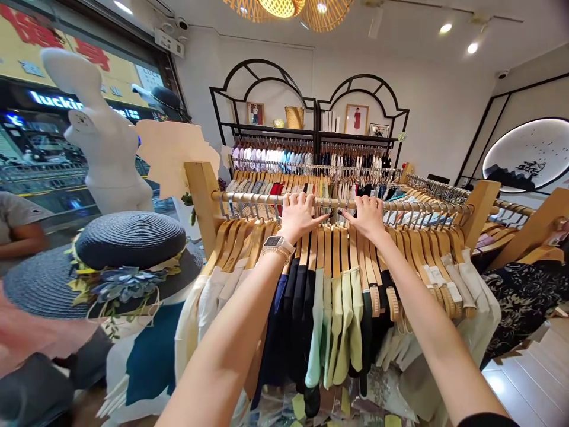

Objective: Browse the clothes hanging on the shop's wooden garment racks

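Both my hands rest on the wooden rail of a clothes rack, among the hanger hooks. My left hand wears a watch at the wrist; its fingers drape over the rail and the thumb stretches right. Close by, my right hand lies over the rail with the thumb stretched left. The thumbs nearly meet over a small gap. Below hang wooden hangers with dark clothes, pale green clothes and, toward the ends, cream and grey ones. My fingertips are hidden behind the rail.
A dark woven hat with flowers stands at left, before a white mannequin by the window. A person's arm shows at the left edge. Wooden posts end the rack. More loaded racks stand behind and at right.
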A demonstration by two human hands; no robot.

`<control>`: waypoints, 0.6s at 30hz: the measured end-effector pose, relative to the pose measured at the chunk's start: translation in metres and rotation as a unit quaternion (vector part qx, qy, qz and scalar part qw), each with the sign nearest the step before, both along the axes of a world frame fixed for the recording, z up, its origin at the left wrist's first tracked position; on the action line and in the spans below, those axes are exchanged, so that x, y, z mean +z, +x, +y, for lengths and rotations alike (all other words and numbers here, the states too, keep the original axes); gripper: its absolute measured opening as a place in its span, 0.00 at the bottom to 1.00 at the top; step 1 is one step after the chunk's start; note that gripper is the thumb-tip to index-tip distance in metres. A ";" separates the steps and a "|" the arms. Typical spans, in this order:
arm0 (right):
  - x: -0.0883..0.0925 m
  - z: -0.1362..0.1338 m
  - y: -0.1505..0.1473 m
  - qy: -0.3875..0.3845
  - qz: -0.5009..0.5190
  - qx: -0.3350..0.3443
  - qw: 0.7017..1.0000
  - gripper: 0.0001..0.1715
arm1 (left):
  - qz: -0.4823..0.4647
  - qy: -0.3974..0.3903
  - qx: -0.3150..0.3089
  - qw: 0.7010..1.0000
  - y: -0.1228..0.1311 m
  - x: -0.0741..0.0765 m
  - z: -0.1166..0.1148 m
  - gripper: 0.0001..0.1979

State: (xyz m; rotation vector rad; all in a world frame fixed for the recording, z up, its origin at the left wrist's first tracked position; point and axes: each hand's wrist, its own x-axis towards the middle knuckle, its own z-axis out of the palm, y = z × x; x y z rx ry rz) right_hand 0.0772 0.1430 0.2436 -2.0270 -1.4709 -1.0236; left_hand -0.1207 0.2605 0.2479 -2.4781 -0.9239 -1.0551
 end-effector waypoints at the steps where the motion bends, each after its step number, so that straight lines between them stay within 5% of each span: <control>1: 0.000 0.000 0.001 -0.001 0.000 0.001 1.000 0.45 | 0.005 0.002 0.001 1.000 0.000 0.000 0.000 0.41; 18: -0.001 -0.001 0.000 -0.008 -0.003 -0.004 1.000 0.45 | 0.011 0.009 0.015 1.000 -0.001 0.000 -0.001 0.38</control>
